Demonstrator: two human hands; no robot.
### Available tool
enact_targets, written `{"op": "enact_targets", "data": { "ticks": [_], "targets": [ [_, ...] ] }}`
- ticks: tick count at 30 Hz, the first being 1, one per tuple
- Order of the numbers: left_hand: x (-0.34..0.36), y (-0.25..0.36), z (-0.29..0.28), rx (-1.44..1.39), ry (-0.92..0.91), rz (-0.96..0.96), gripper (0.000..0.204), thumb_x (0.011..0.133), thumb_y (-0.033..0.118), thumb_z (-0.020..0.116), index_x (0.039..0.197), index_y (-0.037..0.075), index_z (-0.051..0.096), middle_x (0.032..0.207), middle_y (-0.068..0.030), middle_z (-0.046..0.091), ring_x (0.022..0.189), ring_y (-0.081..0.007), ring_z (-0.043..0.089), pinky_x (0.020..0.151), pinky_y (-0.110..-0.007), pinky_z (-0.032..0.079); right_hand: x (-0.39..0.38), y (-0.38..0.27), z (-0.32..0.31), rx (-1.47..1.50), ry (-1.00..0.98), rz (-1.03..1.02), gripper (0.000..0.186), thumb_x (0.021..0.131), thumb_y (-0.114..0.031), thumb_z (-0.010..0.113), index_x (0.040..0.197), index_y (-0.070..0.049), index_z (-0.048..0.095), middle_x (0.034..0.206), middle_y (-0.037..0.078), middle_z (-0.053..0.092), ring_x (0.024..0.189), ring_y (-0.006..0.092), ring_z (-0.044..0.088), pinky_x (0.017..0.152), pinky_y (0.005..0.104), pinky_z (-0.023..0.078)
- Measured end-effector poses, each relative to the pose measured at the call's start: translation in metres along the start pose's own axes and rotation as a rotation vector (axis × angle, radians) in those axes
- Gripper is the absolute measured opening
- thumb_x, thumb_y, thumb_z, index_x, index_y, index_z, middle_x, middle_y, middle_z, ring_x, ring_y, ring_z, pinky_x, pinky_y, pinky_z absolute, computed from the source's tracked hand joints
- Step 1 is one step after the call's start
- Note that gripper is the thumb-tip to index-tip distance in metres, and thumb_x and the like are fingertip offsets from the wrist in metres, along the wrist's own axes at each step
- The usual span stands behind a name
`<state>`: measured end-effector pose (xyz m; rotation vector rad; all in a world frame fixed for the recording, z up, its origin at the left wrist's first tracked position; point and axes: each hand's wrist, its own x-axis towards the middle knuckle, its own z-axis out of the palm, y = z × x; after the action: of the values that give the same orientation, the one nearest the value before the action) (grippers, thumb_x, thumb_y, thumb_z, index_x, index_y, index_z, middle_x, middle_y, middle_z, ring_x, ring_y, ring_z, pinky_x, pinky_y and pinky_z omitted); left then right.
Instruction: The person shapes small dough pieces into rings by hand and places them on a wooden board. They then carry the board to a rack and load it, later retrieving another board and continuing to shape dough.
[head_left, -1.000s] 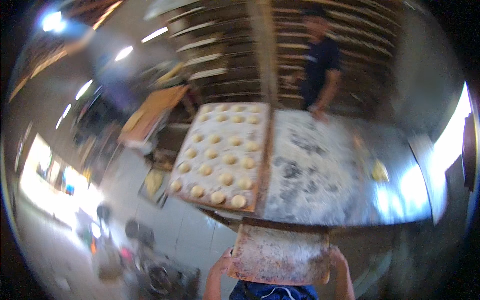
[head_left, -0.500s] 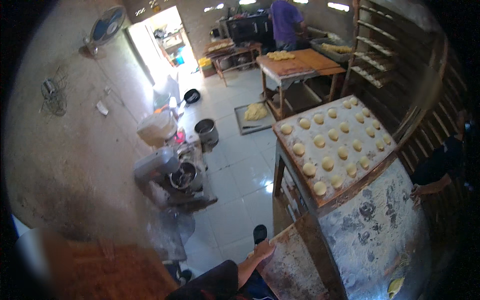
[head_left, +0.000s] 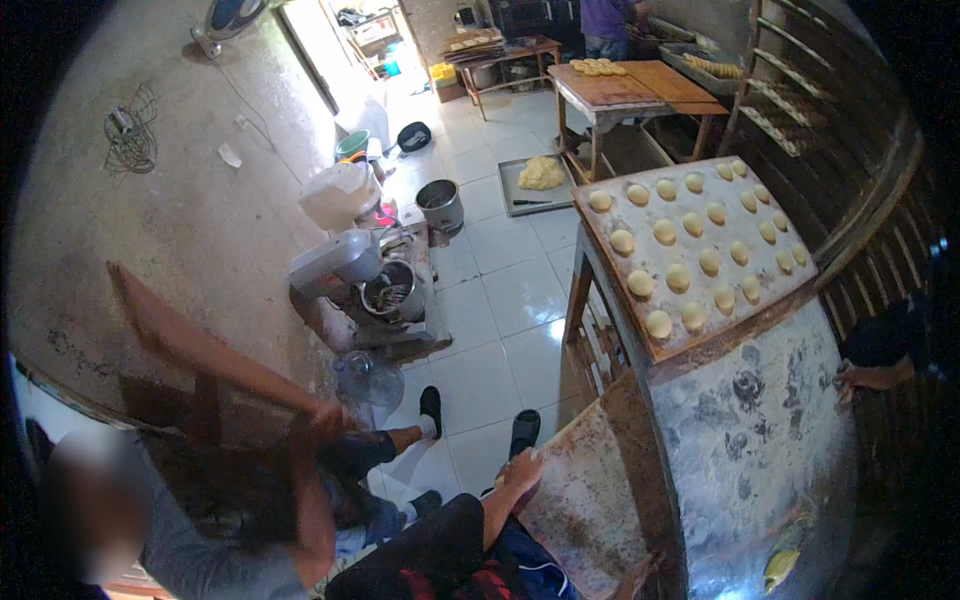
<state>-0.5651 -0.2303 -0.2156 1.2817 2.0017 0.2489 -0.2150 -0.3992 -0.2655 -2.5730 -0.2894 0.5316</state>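
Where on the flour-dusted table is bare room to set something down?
The floury grey table top lies bare between the wooden board of round dough pieces and the person's left hand holding the floured wooden board. The far end is crowded with dough. Another person's hand touches the right edge.

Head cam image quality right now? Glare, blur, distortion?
Head view: the bright doorway blows out and glares on the floor tiles; a raised arm at lower left is motion-smeared; fisheye bends the floured table and rack; the dough-ball tray stays sharp.
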Motion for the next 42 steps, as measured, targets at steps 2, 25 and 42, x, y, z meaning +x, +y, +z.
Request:
{"op": "enact_targets", "data": {
  "ticks": [2, 25, 42],
  "targets": [
    [-0.007, -0.007, 0.0, 0.011, -0.071, -0.045, 0.067, 0.101, 0.055, 0.049, 0.145, 0.005, 0.055, 0.139, -0.0233, 0.062, 0.131, -0.0439, 0.057, 0.113, -0.054, 0.042, 0.0, 0.019, 0.0, -0.022, 0.036, 0.022, 0.046, 0.101, -0.038, 0.064, 0.128, 0.0, 0.066, 0.121, 0.016, 0.068, 0.108, 0.0305, 0.064, 0.095, 0.0417, 0.052],
    [-0.227, -0.144, -0.105, -0.48, 0.331, -0.156, 0.035, 0.099, 0.032, 0.056, 0.088, -0.001, 0.057, 0.072, -0.0178, 0.056, 0.068, -0.0275, 0.054, 0.067, -0.043, 0.046, -0.028, -0.025, 0.106, -0.012, -0.089, -0.19, 0.054, 0.1, -0.046, 0.058, 0.098, 0.006, 0.072, 0.092, 0.024, 0.071, 0.085, 0.0381, 0.064, 0.079, 0.0497, 0.048],
    [-0.27, -0.079, -0.199, -0.29, 0.307, 0.003, 0.031, 0.096, 0.028, 0.06, 0.09, -0.002, 0.06, 0.076, -0.0162, 0.061, 0.07, -0.0264, 0.057, 0.068, -0.041, 0.047, -0.116, -0.157, 0.168, 0.374, -0.573, -0.438, 0.051, 0.101, -0.048, 0.05, 0.111, -0.003, 0.073, 0.104, 0.026, 0.072, 0.1, 0.0452, 0.068, 0.092, 0.0511, 0.051]
  ]
}}
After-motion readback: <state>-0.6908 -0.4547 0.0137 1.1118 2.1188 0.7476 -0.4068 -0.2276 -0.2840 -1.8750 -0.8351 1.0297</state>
